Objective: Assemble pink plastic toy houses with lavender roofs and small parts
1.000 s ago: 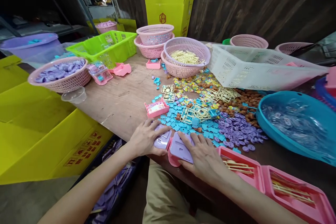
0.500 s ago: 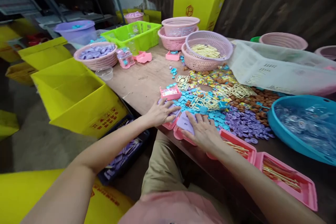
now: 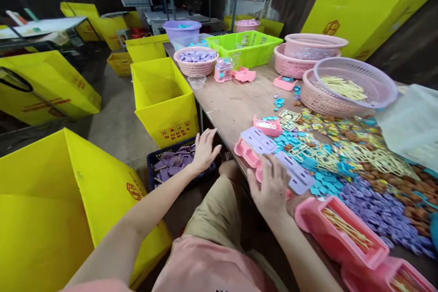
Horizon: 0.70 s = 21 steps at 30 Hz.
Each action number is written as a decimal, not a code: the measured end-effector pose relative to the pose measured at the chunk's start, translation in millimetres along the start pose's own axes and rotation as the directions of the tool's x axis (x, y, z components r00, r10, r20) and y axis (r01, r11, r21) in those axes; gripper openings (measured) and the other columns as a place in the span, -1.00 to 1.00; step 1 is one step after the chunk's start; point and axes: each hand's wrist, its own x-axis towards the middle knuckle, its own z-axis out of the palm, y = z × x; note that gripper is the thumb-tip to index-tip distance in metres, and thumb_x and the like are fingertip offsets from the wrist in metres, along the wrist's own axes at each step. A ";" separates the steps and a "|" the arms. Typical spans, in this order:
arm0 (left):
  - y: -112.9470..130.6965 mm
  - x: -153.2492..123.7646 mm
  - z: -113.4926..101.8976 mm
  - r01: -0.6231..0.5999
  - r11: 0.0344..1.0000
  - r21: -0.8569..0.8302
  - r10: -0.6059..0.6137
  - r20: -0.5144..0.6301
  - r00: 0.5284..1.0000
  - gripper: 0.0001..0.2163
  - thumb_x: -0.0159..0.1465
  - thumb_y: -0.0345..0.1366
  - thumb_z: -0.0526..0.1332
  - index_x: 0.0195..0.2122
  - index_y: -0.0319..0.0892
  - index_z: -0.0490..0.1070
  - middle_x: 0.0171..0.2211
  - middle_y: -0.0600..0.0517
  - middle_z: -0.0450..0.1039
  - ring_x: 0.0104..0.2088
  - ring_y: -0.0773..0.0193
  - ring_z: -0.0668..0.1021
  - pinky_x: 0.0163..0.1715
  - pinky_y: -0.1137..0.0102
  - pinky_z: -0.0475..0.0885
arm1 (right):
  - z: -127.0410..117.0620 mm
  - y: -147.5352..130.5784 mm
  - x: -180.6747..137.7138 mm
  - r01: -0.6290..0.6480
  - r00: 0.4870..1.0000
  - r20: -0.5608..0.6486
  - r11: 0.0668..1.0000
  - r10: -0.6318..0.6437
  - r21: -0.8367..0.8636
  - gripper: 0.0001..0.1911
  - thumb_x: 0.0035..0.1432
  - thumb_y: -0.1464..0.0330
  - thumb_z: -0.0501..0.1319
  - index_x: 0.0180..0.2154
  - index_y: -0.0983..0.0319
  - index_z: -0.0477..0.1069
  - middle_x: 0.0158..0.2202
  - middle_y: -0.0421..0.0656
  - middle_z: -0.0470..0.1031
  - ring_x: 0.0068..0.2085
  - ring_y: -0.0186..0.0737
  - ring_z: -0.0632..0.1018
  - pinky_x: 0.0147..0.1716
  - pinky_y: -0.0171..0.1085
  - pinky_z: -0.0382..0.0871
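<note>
My left hand (image 3: 205, 150) is off the table, fingers apart and holding nothing. Below it, a dark blue crate (image 3: 152, 164) on the floor holds flat purple pieces (image 3: 174, 162). At the table edge my right hand (image 3: 272, 187) has its fingers spread over the near pink case, touching or just above it; the contact is partly hidden. Beside its fingertips lies a slotted purple lid (image 3: 296, 173), and a second purple lid (image 3: 258, 140) tops the pink case (image 3: 247, 153) further left. Nearer me, a pink tray (image 3: 308, 214) holds thin yellowish sticks (image 3: 345, 228).
Blue pieces (image 3: 323, 185), purple spirals (image 3: 372, 205) and brown pieces (image 3: 415, 212) cover the table's right side. Pink baskets (image 3: 323, 96) and a green crate (image 3: 239, 54) stand farther back. Yellow boxes (image 3: 167, 118) line the floor at left.
My left hand has left the purple lid and moved left, over the floor crate. My right hand has drawn back off the other lid toward the table edge. The view has turned left.
</note>
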 end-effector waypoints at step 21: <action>-268.8 -87.5 191.6 0.564 0.761 0.320 -0.622 0.606 0.496 -0.33 0.13 -0.35 0.22 0.25 -0.06 -0.03 0.25 -0.20 -0.03 0.20 -0.04 0.17 0.00 0.10 0.29 | 369.0 -66.0 30.7 -0.084 0.173 0.984 0.996 0.044 -0.030 -0.65 0.20 0.28 0.15 0.01 0.26 0.29 0.04 -0.06 0.32 -0.05 -0.13 0.44 -0.10 -0.04 0.36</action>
